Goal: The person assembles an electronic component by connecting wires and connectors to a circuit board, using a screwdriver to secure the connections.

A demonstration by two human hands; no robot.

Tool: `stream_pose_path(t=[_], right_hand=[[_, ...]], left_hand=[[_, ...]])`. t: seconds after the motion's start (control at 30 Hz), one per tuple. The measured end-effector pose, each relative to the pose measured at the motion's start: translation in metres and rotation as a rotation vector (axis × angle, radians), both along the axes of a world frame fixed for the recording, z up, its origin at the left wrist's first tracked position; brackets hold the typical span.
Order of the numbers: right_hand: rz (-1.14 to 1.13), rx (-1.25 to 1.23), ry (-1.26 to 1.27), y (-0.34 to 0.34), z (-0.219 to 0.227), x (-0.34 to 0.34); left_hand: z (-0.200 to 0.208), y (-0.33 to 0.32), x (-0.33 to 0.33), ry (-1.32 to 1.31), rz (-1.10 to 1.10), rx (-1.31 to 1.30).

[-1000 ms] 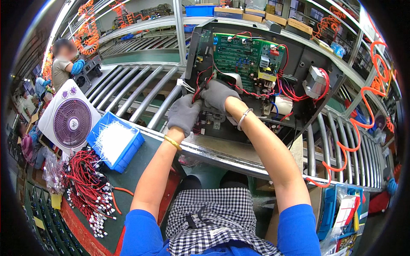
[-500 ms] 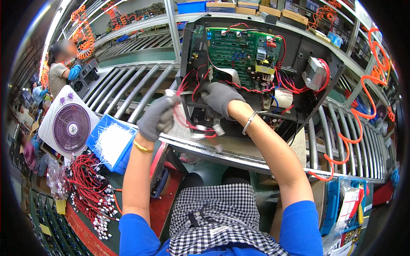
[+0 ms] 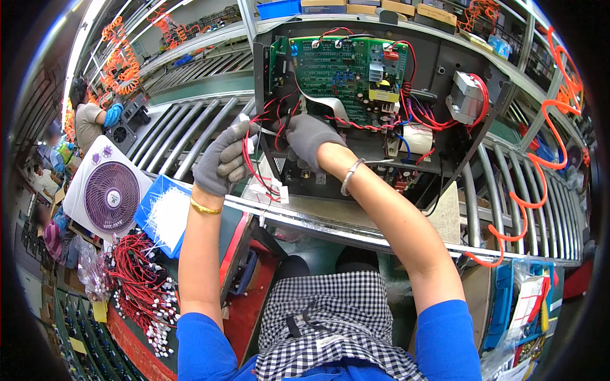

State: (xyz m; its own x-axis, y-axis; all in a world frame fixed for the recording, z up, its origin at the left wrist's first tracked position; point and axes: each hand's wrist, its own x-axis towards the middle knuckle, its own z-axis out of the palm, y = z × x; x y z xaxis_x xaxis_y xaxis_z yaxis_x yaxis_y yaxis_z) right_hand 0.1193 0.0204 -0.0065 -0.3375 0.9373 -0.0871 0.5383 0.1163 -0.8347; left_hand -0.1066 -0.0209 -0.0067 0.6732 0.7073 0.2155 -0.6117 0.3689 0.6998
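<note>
My left hand (image 3: 223, 159), in a grey glove, is closed on a red-and-black wire harness (image 3: 248, 164). One white connector sticks out above its fingers, and the loose wires hang down to white plugs near the bench edge. My right hand (image 3: 311, 140), also gloved, is closed at the left side of an open black metal chassis (image 3: 438, 70). Its fingertips are beside red wires, and what they pinch is hidden. Between the hands runs a thin white strip (image 3: 268, 132). Inside the chassis are a green circuit board (image 3: 333, 73), a white ribbon cable (image 3: 337, 108) and a white cylinder (image 3: 418, 138).
The chassis rests over a roller conveyor (image 3: 175, 136). To the left are a purple-and-white fan (image 3: 109, 193), a blue bin (image 3: 143, 213) of white cable ties and a heap of red wire harnesses (image 3: 136, 273). An orange coiled hose (image 3: 537, 159) hangs at right. Another person works far left.
My left hand has moved slightly left and down, and the harness that was swinging now hangs nearly still. My right hand has shifted a little left in the view, as has the chassis.
</note>
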Motion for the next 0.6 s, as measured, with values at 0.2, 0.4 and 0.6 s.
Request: stream_pose_path(t=[0.2,0.4,0.6], right_hand=[[0.125,-0.053,-0.018,0.001,0.02,-0.011],[0.162,-0.021,-0.097,-0.015,0.023,-0.001],[-0.249,0.33,-0.108,-0.054,-0.009,-0.021]], left_hand=[[0.01,-0.008,0.008,0.111,0.144,-0.066],[0.0,0.009,0.007,0.002,-0.043,0.018],[-0.012,0.0,0.001,0.1,0.115,-0.039]])
